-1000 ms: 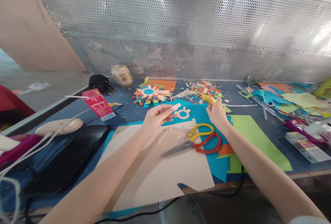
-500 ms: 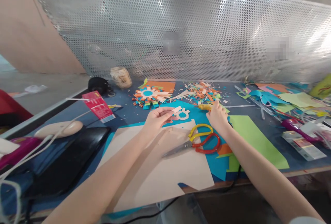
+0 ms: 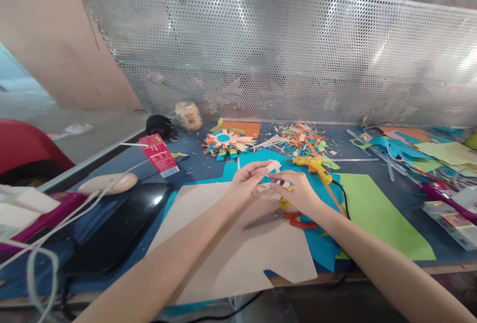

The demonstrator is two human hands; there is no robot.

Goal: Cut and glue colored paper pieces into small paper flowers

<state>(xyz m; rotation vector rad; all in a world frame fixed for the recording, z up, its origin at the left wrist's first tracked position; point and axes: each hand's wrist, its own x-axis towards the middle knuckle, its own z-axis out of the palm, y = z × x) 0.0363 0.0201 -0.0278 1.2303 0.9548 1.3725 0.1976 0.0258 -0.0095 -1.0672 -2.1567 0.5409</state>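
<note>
Cream paper piece, partly finger-hidden, is at centre, pinched by the left hand; whether the right hand beside it grips anything, I cannot tell. That hand half-covers one pair of scissors. One far-left jar-like container holds blurred pale contents. One yellow glue gun lies right.

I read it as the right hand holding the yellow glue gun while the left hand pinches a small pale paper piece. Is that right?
Not quite: the head view shows the yellow glue gun lying free, just beyond the right hand. The left hand does pinch a small pale paper piece.
</note>
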